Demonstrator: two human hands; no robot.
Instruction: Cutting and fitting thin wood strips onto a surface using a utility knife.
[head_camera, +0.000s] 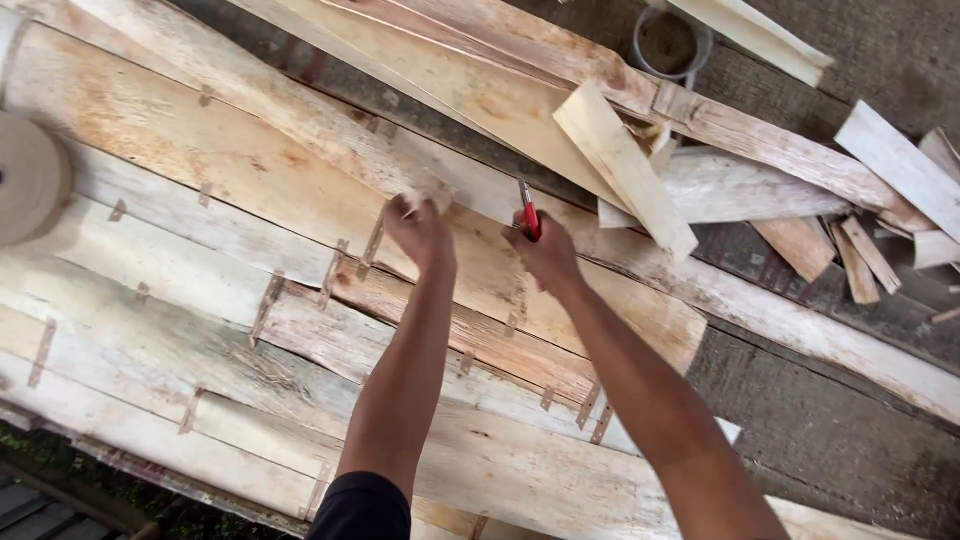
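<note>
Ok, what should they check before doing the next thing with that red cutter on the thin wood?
1. Right hand has a firm grip on the red cutter: ok, fist closed round it.
2. Left hand is away from the cutter: ok, a gap shows between them.
3. Left hand holds the veneer sheet flat: ok, it pinches the edge.
4. Blade out or in: cannot tell, too small.
5. Loose offcuts off the work spot: ok, they lie to the right.
6. Tape roll within reach: cannot tell.

rough, matt wood veneer sheets (250, 180); glossy red plastic knife (529, 213).
</note>
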